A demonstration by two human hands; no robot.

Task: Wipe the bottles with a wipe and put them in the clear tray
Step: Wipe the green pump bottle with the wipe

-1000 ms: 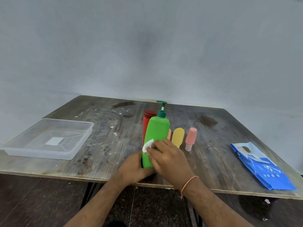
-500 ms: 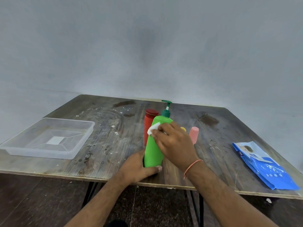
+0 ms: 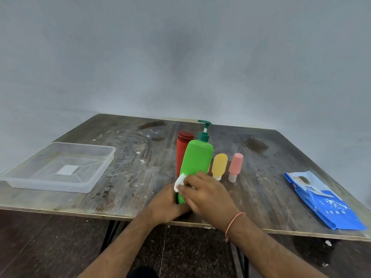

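- Left hand grips the base of the green bottle, centre frame
- Right hand fingers pinch the wipe; best rub every side firmly

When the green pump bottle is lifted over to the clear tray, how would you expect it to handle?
The green pump bottle is tall on a narrow base, so it probably tips easily; the left hand grips its foot. Its smooth plastic may be slick where the right hand rubs the wipe. The pump head looks weak, so lift by the body.
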